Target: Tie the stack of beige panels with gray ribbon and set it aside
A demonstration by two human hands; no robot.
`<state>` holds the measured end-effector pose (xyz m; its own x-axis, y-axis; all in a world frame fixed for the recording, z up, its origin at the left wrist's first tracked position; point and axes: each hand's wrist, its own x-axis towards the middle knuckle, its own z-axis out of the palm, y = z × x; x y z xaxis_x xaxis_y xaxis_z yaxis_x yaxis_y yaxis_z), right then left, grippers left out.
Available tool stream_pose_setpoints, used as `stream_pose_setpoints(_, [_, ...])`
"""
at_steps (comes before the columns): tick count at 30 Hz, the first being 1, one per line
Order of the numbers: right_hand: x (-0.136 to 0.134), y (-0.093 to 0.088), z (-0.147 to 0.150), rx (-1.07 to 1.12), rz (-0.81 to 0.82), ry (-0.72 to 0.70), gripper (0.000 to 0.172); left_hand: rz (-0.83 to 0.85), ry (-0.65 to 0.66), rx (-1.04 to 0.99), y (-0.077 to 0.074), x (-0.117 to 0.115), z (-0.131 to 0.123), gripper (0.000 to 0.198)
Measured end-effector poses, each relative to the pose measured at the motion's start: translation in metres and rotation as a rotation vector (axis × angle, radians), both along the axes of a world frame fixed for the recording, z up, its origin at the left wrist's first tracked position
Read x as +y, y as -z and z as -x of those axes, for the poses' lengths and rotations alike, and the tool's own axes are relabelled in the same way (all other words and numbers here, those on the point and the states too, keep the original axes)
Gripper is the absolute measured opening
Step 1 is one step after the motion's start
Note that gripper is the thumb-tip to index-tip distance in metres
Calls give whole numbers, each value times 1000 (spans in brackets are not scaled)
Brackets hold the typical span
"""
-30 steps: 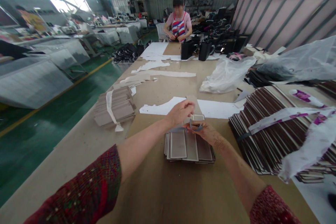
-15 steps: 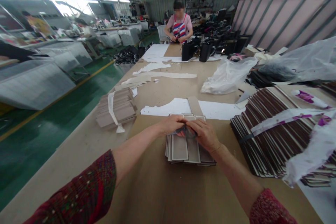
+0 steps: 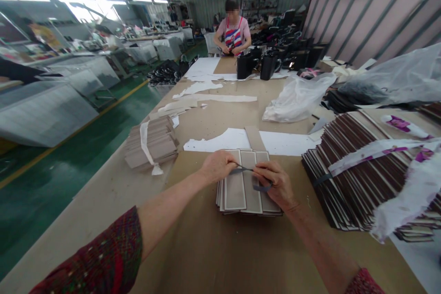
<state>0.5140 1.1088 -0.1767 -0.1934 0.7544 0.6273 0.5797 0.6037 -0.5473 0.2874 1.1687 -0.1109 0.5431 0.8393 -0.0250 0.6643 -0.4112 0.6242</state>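
In front of me a stack of flat beige panels with pale, dark-edged borders (image 3: 235, 193) lies on a brown board (image 3: 206, 248). A dark grey strip (image 3: 262, 188) runs across the top of the stack. My left hand (image 3: 218, 165) pinches one part of the strip over the upper left of the stack. On the other side my right hand (image 3: 275, 181) grips the strip with closed fingers, and a loose curl hangs below them. The strip is crossed or knotted between the hands; which of the two I cannot tell.
To the left sits a bundle of beige pieces (image 3: 151, 144) tied with white cloth. A large bundle of dark-edged panels (image 3: 358, 174) stands at right. Beyond are white paper scraps (image 3: 220, 140), a plastic bag (image 3: 299, 98), black bags (image 3: 245, 65) and a co-worker (image 3: 234, 30).
My hands were close together over the strip and have drawn apart, the left one to the left and the right one to the right. The strip now shows stretched between them.
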Motion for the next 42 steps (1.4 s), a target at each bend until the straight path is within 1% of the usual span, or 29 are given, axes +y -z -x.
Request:
stream_pose_setpoints(3, [-8, 11, -1, 84, 33, 73, 8, -37, -36, 55, 9, -4, 7, 24])
stream_pose_setpoints(5, [-10, 16, -2, 139, 61, 106, 7, -39, -64, 59, 12, -6, 9, 25])
stream_pose_setpoints(7, [-9, 20, -2, 177, 95, 112, 9, -13, -70, 39, 9, -5, 9, 23])
stream_pose_setpoints(9, [-8, 23, -2, 202, 132, 106, 11, 37, -52, -15, 4, -4, 6, 18])
stream_pose_setpoints(11, [-6, 24, -2, 216, 160, 101, 13, 133, -18, -93, -1, -4, -2, 19])
stream_pose_setpoints(13, [-6, 26, -2, 216, 177, 92, 14, 276, 26, -155, -3, -7, -12, 24])
stream_pose_setpoints(15, [-6, 26, -3, 213, 184, 82, 14, 441, 67, -210, 0, -11, -22, 31])
stream_pose_setpoints(16, [-6, 26, -3, 211, 184, 81, 15, 501, 80, -234, 2, -12, -27, 31])
stream_pose_setpoints(18, [-7, 25, -4, 203, 176, 82, 14, 544, 89, -259, 5, -12, -33, 26])
stream_pose_setpoints(20, [-9, 22, -4, 183, 164, 82, 13, 489, 103, -226, 4, -8, -36, 23])
stream_pose_setpoints(23, [-11, 17, -6, 143, 135, 94, 11, 342, 156, -126, -3, -2, -36, 22])
stream_pose_setpoints(26, [-13, 14, -8, 93, 113, 122, 11, 251, 191, -57, -8, -1, -34, 20])
stream_pose_setpoints(28, [-15, 14, -10, 57, 110, 138, 12, 215, 202, -34, -8, -2, -32, 18])
stream_pose_setpoints(32, [-13, 11, -14, 1, 132, 141, 15, 163, 190, -23, 1, -6, -26, 20])
stream_pose_setpoints(34, [-9, 3, -15, -16, 175, 83, 17, 163, 187, -29, 4, -7, -23, 20])
stream_pose_setpoints(37, [2, -14, -10, -5, 283, -86, 19, 171, 178, -30, 7, -7, -20, 19])
stream_pose_setpoints(39, [7, -23, -5, 26, 368, -174, 18, 168, 170, -30, 8, -6, -19, 18])
stream_pose_setpoints(42, [12, -27, 4, 127, 524, -213, 20, 160, 166, -30, 10, -6, -17, 19])
